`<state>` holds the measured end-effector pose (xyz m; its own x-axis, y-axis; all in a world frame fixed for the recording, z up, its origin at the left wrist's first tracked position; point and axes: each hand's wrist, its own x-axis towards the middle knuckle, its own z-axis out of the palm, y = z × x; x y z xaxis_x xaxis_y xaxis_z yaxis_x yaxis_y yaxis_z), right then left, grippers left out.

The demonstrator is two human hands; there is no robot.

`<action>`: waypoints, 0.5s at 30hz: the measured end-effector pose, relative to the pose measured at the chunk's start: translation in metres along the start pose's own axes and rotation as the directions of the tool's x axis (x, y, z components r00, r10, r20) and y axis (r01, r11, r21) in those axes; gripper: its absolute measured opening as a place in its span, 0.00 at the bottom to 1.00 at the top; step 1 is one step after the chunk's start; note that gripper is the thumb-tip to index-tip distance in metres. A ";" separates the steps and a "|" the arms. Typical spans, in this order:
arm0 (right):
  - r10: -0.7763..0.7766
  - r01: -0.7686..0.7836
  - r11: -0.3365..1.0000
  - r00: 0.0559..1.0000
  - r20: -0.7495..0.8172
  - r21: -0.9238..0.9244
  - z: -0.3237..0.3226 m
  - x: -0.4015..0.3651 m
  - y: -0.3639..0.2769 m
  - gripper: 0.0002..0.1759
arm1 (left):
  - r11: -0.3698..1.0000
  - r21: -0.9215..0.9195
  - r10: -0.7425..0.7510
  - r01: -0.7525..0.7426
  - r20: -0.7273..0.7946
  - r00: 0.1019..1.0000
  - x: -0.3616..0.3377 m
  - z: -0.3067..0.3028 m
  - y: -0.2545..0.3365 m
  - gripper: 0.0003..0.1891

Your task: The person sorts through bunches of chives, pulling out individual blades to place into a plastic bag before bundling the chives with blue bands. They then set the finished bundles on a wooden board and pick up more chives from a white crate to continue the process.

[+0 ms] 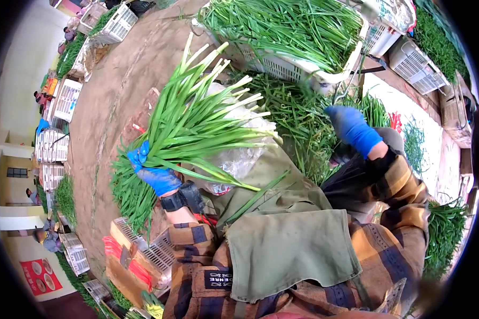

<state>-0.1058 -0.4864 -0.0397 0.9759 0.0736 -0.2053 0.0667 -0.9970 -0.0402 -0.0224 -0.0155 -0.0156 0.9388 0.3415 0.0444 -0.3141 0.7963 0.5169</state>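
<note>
My left hand (157, 173), in a blue glove, is closed around a large bunch of garlic chives (197, 119). Their pale stem ends fan out up and to the right, and the leaf tips hang below my hand. A loose green leaf (258, 196) lies across the olive apron (292, 239) on my lap. My right hand (351, 127), also gloved in blue, is raised at the right near the corner of a white crate (359, 50) heaped with chives. Its fingers are blurred, and I cannot make out whether it holds anything.
Loose green trimmings (298, 111) cover the ground between my hands. Clear plastic (239, 159) lies behind the bunch. A crate with red strips (138, 263) stands at lower left. More white crates (418, 64) line the right, and others with people beside them line the far left.
</note>
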 end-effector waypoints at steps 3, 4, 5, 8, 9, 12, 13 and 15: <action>-0.089 0.085 0.994 0.995 -0.052 -0.073 -0.028 -0.004 -0.027 0.07 | 0.995 -0.100 -0.019 0.020 0.008 1.000 -0.007 0.020 -0.004 0.19; -0.132 0.132 0.991 0.991 -0.026 -0.009 -0.045 -0.002 -0.038 0.07 | 0.989 -0.141 -0.037 0.034 -0.021 0.999 -0.010 0.025 -0.004 0.18; -0.137 0.165 0.984 0.943 -0.304 0.068 -0.047 0.001 -0.047 0.12 | 0.986 -0.159 -0.043 0.053 0.069 0.997 -0.004 0.013 -0.002 0.18; -0.126 0.368 0.835 0.852 -0.508 0.410 -0.071 0.015 -0.081 0.15 | 0.978 -0.195 -0.058 0.077 0.105 0.993 -0.005 0.019 -0.002 0.18; -0.115 0.478 0.727 0.793 -0.598 0.493 -0.059 0.026 -0.095 0.15 | 0.987 -0.154 -0.022 0.050 0.182 0.983 -0.001 0.014 -0.003 0.18; -0.412 0.546 0.683 0.836 -0.362 0.485 -0.034 0.027 -0.114 0.16 | 0.985 -0.152 -0.023 0.081 0.352 0.936 0.005 0.011 -0.002 0.18; -0.480 0.532 0.679 0.843 -0.243 0.506 -0.036 0.019 -0.117 0.17 | 0.965 -0.230 -0.039 0.125 0.345 0.938 -0.001 0.015 -0.002 0.18; -0.425 0.448 0.725 0.889 -0.172 0.523 -0.052 0.008 -0.110 0.20 | 0.996 -0.090 0.021 -0.010 0.127 0.992 -0.003 0.014 0.001 0.18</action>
<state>-0.0950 -0.3775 0.0137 0.8746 0.4849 0.0034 0.3774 -0.6764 -0.6325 -0.0233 -0.0231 -0.0033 0.9423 0.2921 0.1636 -0.3347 0.8348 0.4372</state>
